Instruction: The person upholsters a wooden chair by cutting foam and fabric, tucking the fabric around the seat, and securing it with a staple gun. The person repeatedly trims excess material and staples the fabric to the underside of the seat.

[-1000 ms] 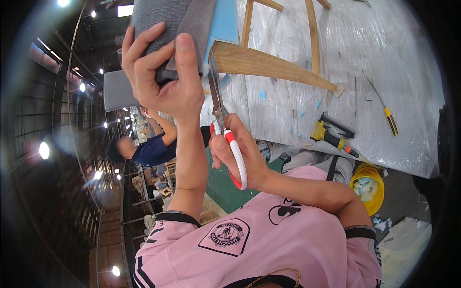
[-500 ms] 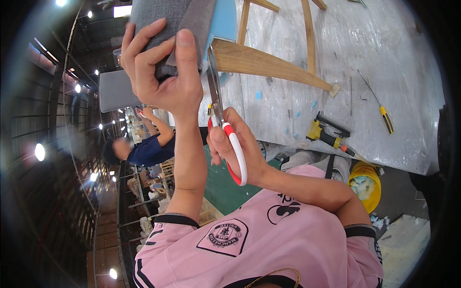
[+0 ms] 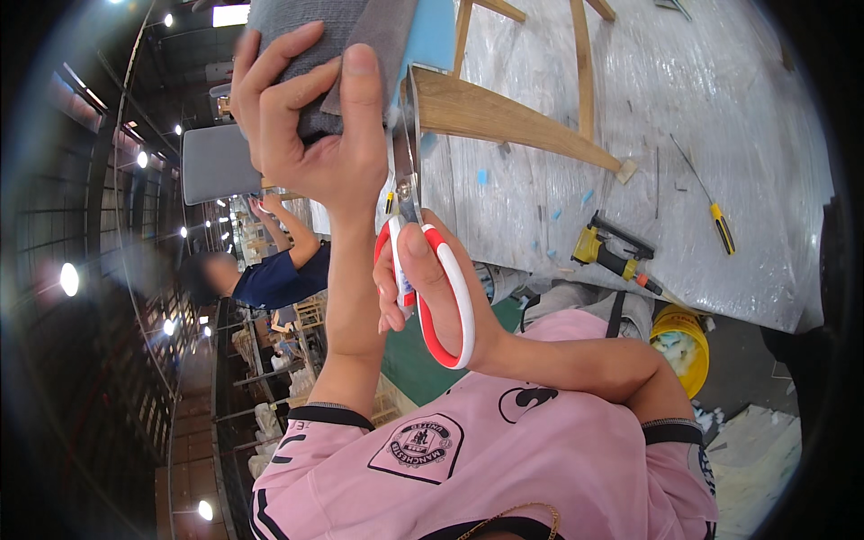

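Note:
A chair with wooden legs lies tipped over, and its grey-upholstered seat (image 3: pixel 297 81) is at the upper left. My left hand (image 3: pixel 328 162) is closed on the grey fabric (image 3: pixel 364 63), its thumb pressing the loose edge and its fingers bent over the side. Pale blue sheet material (image 3: pixel 430 40) shows beside that edge. In my right hand (image 3: pixel 430 277) are scissors (image 3: pixel 461 310) with red and white handles. Their parted blades point away from me, at the fabric edge beside a wooden chair leg (image 3: pixel 504 117); the fabric partly hides the tips.
On the plastic-covered table (image 3: pixel 729 108) lie a yellow-black staple gun (image 3: pixel 616 247), a screwdriver (image 3: pixel 720 225) and blue scraps. A yellow bucket (image 3: pixel 697 364) of white scraps stands at the right. Farther off at left are another person (image 3: pixel 279 279) and a grey cushioned seat (image 3: pixel 220 165).
The scissors' handles and blades have spread wider apart. My left thumb has shifted slightly up and right along the fabric edge, with the hand still gripping it.

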Available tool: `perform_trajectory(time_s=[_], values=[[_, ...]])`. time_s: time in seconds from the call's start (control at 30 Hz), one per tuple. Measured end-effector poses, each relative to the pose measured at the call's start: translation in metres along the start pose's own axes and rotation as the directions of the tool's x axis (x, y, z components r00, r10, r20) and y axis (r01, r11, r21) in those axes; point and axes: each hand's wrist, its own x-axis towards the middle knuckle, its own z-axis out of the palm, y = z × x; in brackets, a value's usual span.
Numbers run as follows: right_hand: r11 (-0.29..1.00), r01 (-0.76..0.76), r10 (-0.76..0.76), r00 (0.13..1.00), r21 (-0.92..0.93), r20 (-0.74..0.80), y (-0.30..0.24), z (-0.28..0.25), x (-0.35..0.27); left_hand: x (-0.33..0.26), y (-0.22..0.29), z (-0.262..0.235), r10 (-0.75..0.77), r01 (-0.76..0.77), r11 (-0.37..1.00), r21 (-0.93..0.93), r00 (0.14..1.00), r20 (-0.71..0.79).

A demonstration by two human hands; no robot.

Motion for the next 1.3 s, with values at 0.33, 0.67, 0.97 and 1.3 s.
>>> perform_trajectory(time_s=[0.33, 0.67, 0.97, 1.3], values=[[0.997, -0.036, 0.037, 0.999, 0.072, -0.015, -0.005, 0.001, 0.000, -0.001, -0.002, 0.001, 0.012, -0.012, 1.000, -0.007, 1.000, -0.007], [0.995, -0.084, 0.082, 0.996, -0.047, -0.028, -0.008, -0.017, -0.007, -0.002, -0.003, 0.001, 0.019, -0.019, 1.000, -0.002, 1.000, -0.003], [0.799, 0.343, -0.474, 0.865, -0.494, -0.165, -0.080, -0.038, 0.047, 0.000, 0.000, -0.001, 0.009, -0.010, 1.000, 0.023, 1.000, 0.026], [0.655, 0.477, -0.525, 0.845, -0.585, 0.102, -0.104, -0.040, 0.088, 0.004, 0.001, -0.005, 0.051, -0.052, 0.998, 0.031, 0.998, 0.034]])
